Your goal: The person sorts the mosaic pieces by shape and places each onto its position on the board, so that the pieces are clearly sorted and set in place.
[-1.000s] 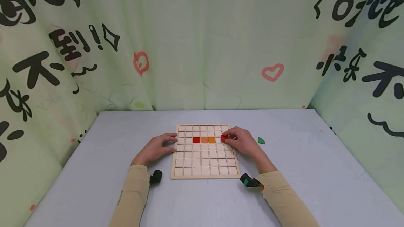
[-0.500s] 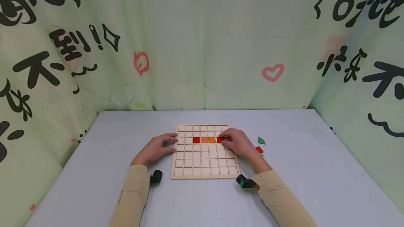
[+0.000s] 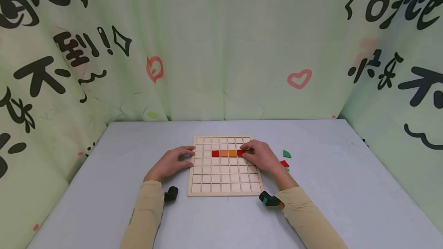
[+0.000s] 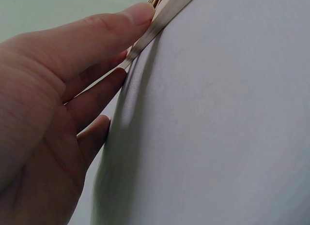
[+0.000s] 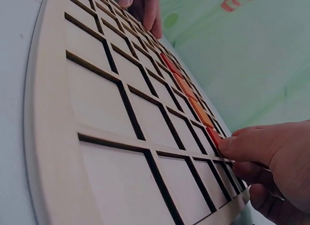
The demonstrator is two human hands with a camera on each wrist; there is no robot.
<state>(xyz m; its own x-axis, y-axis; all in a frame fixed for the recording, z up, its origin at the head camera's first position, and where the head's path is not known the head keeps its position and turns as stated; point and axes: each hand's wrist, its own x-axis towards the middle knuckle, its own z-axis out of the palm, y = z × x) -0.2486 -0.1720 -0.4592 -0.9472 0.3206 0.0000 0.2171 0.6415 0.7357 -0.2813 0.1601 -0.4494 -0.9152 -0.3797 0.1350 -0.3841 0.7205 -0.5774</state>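
Note:
A wooden grid board [image 3: 225,194] lies flat on the table. One row of its cells holds a red square tile [image 3: 215,153] and two orange square tiles [image 3: 228,153]. Directly right of them, my right hand [image 3: 260,156] has thumb and fingers at another red square tile [image 3: 240,153], which sits at its cell; the right wrist view shows the thumb [image 5: 230,146] on this tile, with the fingers behind partly hidden. Along the board's left edge, my left hand [image 3: 171,162] rests its extended thumb and fingers against the frame, as the left wrist view also shows.
To the right of the board lie a green quarter-round piece [image 3: 287,154], a red piece [image 3: 284,163] and a bit of another green piece [image 3: 287,170], partly hidden by my right forearm. A printed curtain [image 3: 256,49] hangs behind the white table [image 3: 221,222].
My right hand has moved left with the red tile, from near the board's right edge to the cell beside the orange tiles. The left hand stays put. Pieces beside the right forearm came into sight.

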